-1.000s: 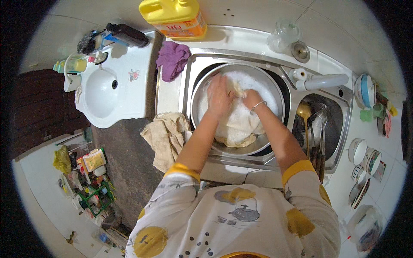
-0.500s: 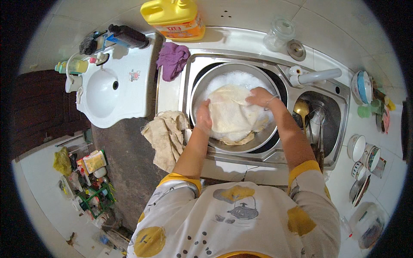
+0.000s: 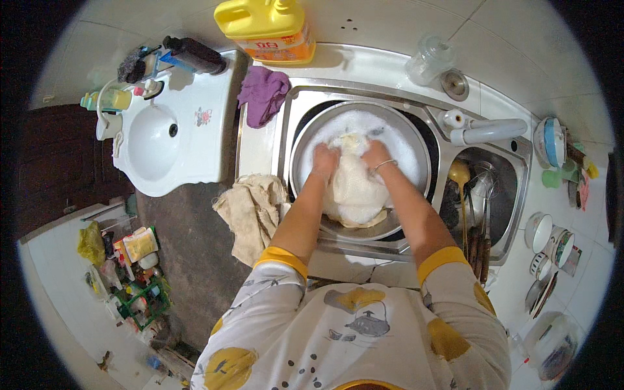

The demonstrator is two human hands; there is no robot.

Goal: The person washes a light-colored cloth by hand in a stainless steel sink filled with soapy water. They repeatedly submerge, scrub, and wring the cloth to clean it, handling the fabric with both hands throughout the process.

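hands: 2 [image 3: 324, 160] [image 3: 376, 156]; white cloth: 1 [image 3: 354, 192]; metal basin: 1 [image 3: 409, 140]; yellow jug: 1 [image 3: 266, 23]; purple rag: 1 [image 3: 263, 94]

I have both forearms stretched forward, converging. My left hand [image 3: 323, 160] and right hand [image 3: 376, 156] sit close together, fingers curled down in a clenched grip, a bangle on my right wrist.

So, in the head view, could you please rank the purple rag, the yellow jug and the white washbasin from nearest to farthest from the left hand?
1. Purple rag: draped on the sink's edge, up and to the left of the left hand.
2. Yellow jug: on the counter behind the rag, against the wall.
3. White washbasin: far to the left, beyond the counter's edge.
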